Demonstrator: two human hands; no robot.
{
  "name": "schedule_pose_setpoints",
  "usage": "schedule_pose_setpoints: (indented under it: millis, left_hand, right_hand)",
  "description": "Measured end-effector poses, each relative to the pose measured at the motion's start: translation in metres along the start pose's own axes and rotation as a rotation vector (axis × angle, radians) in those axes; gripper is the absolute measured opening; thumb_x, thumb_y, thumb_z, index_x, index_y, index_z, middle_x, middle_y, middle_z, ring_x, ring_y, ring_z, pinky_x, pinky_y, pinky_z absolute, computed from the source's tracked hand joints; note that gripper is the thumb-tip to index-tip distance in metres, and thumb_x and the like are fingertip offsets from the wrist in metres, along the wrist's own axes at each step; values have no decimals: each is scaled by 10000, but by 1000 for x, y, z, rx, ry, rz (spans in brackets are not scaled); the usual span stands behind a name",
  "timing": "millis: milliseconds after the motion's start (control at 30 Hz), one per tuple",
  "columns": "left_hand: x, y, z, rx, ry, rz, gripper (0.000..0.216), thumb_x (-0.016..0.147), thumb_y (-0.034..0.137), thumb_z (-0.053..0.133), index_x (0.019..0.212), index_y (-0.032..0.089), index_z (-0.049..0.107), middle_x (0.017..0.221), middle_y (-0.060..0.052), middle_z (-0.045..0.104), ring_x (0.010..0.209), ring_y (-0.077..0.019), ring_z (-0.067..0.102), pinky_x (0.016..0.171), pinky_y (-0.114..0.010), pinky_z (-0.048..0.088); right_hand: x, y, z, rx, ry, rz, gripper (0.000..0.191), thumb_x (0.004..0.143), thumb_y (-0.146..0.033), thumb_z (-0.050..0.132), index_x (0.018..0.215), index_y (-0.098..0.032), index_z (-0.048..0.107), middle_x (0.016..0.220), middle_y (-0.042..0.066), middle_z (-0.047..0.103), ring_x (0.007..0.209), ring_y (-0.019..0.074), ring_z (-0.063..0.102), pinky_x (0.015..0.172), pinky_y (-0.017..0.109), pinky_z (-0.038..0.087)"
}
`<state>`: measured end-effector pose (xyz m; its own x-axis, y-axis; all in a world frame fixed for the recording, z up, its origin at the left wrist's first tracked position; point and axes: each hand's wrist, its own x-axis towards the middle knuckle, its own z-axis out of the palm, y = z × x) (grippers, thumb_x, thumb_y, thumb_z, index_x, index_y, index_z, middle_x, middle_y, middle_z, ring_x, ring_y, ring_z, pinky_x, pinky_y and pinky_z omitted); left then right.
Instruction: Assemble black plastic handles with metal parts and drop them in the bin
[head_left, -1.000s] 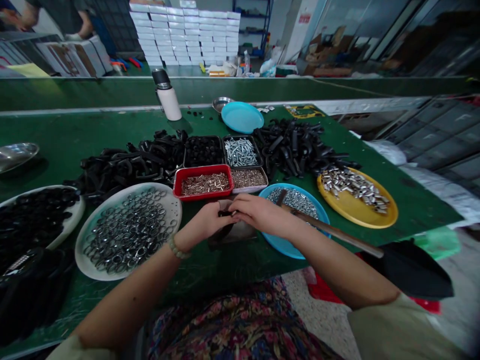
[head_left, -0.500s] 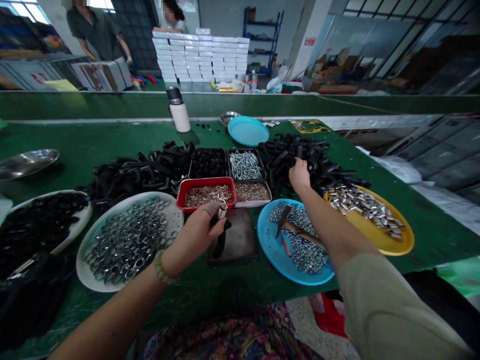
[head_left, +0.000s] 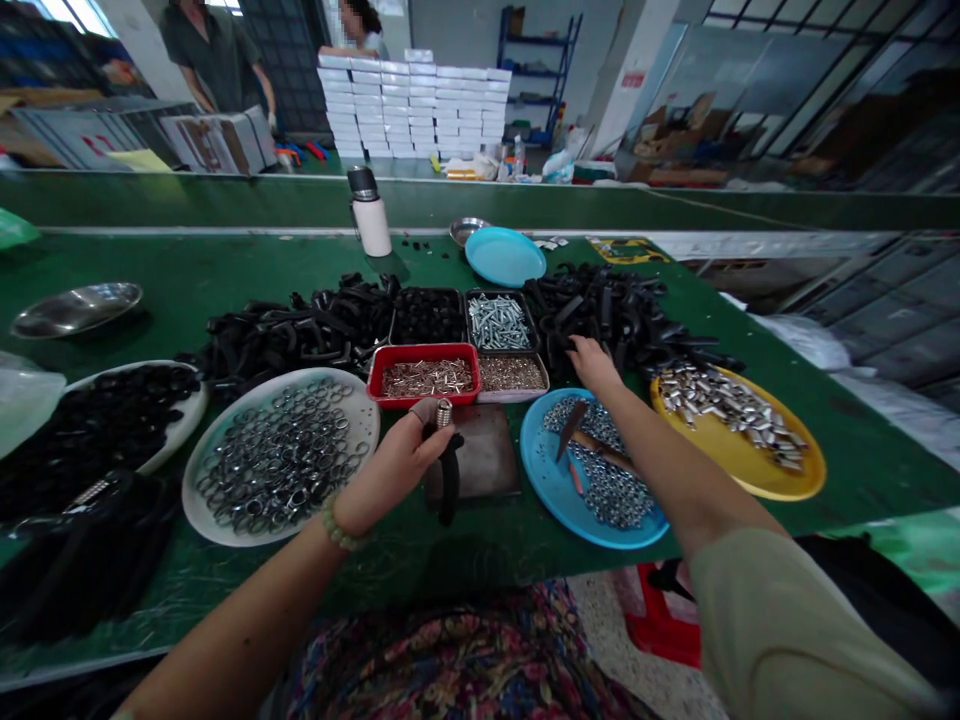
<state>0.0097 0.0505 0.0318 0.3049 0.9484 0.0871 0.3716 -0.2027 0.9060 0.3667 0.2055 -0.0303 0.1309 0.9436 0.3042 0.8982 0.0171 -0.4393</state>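
My left hand [head_left: 401, 450] is closed around a black curved handle [head_left: 449, 485] with a coiled metal spring [head_left: 444, 412] showing at its top. It is held over the left edge of a flat metal plate [head_left: 487, 455]. My right hand [head_left: 596, 368] reaches to the near edge of a heap of black curved parts [head_left: 607, 310]. Its fingers are bent together against a dark part [head_left: 559, 352], whose outline merges with the heap. Just in front of my left hand stands a red tray of copper-coloured pins [head_left: 424, 378].
A white dish of metal rings [head_left: 281, 460] lies left; a blue dish of nuts [head_left: 616, 497] with a hammer [head_left: 596, 445] lies right. Beyond is a yellow dish of metal sleeves [head_left: 739, 425]. Trays of screws [head_left: 499, 322] and black pieces stand behind. A thermos [head_left: 370, 222] stands farther back.
My right hand has drawn back toward me and slightly left, from within the black heap to its near edge. The handle in my left hand now hangs more upright.
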Motion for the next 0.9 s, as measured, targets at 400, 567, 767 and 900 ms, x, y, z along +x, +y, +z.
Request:
schedule_pose_setpoints:
  millis: [400,567,767,900]
  left_hand:
    - [-6,5,3,-22,-59,18,256,898,280,491,1122,173,552,1054,-49,628,980,-191,573,920,-318,443]
    - [-15,11,5,17,-104,48,276,900,287,503,1151,180,547,1091,-59,639,1001,-196,586,909,-315,454]
    - [-18,16,3,338,-157,84,248,920,330,475,1094,191,584,1005,-66,665,897,-203,617,822,-309,463]
    - [-20,15,1,499,-217,86,274,909,400,480,1009,181,613,875,-64,674,755,-197,620,722,-294,463]
  right_hand:
    - [-164,-169,-38,1262,-441,210,359,810,-591,588,914,-250,543,774,-18,569,543,115,516,469,259,480]
    - [-173,-179,-34,1115,-517,195,455,848,-657,470,758,-214,522,740,-3,507,637,138,522,495,261,501]
    - [-173,-186,-46,956,-586,142,452,855,-644,459,692,-223,438,594,-53,403,435,97,433,333,217,364]
    - [-174,-189,-49,880,-617,69,435,876,-606,455,675,-220,442,563,-56,398,436,93,426,343,204,339]
